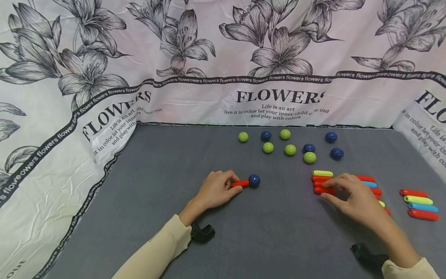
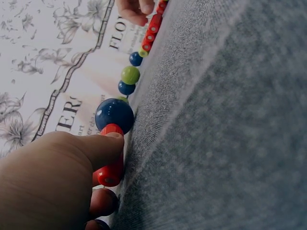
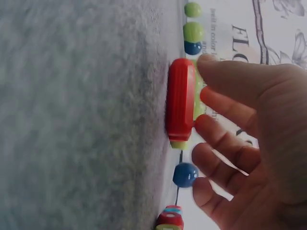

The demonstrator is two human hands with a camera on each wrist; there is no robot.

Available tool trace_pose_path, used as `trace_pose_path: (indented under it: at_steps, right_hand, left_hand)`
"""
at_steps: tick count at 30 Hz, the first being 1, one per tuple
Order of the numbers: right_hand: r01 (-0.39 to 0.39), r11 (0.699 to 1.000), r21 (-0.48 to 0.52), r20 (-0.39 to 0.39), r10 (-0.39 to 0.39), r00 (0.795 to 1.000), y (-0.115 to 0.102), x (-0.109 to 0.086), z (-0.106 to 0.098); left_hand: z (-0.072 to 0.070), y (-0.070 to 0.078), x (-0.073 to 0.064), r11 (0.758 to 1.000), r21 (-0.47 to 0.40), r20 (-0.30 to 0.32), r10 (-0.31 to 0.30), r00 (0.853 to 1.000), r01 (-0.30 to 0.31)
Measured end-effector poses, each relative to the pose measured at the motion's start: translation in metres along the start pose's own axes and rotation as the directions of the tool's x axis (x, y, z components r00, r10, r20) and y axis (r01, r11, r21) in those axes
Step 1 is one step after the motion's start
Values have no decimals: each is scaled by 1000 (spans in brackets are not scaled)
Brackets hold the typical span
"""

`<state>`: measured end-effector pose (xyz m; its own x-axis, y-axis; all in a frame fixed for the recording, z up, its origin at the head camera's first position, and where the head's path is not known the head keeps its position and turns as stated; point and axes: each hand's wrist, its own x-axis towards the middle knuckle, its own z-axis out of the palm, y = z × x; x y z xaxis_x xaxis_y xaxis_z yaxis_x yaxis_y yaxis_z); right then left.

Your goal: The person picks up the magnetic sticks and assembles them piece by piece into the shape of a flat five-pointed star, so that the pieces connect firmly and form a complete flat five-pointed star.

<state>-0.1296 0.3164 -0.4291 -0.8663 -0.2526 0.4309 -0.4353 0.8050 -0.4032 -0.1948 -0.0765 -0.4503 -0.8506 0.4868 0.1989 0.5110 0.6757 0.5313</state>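
Note:
Between thumb and fingers, my left hand (image 1: 216, 188) pinches a red plastic rod (image 1: 240, 183). A dark blue ball (image 1: 254, 181) sits at the rod's far end, touching it; whether the two are joined I cannot tell. In the left wrist view, the near end of that red rod (image 2: 109, 175) shows a small hole. My right hand (image 1: 355, 197) hovers over a row of red rods (image 1: 324, 190), fingers loosely bent. In the right wrist view, its thumb and fingers are spread beside a red rod (image 3: 181, 100), with nothing gripped. A yellow-green rod (image 1: 322, 173) lies at the row's back.
Several green balls (image 1: 268, 147) and blue balls (image 1: 337, 154) lie scattered towards the back of the grey table (image 1: 156, 162). More coloured rods (image 1: 366, 178) lie partly behind the right hand. A separate row with a blue rod (image 1: 422, 207) lies at far right. Flower-printed cloth (image 1: 195, 100) borders the table.

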Motion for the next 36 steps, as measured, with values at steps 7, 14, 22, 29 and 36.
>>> trace_pose_path:
  at_steps: [7,14,22,29,36]
  right_hand:
    - [-26,998,-55,22,28,999,4,-4,-3]
    - [-78,996,-49,133,84,988,-4,-2,-1]
    - [-38,999,3,189,36,981,-21,9,12]
    - [-28,997,68,265,9,964,-40,27,27]
    - [-7,991,135,275,-31,961,-52,47,50]
  left_hand:
    - [-2,1,-1,1000,-7,-3,-6,1000,6]
    - [0,0,0,1000,-2,-5,7,1000,-7]
    - [-1,0,1,1000,-8,6,-16,1000,16]
    - [1,1,0,1000,17,-3,25,1000,-25]
    - [1,0,1,998,42,-15,44,999,-43]
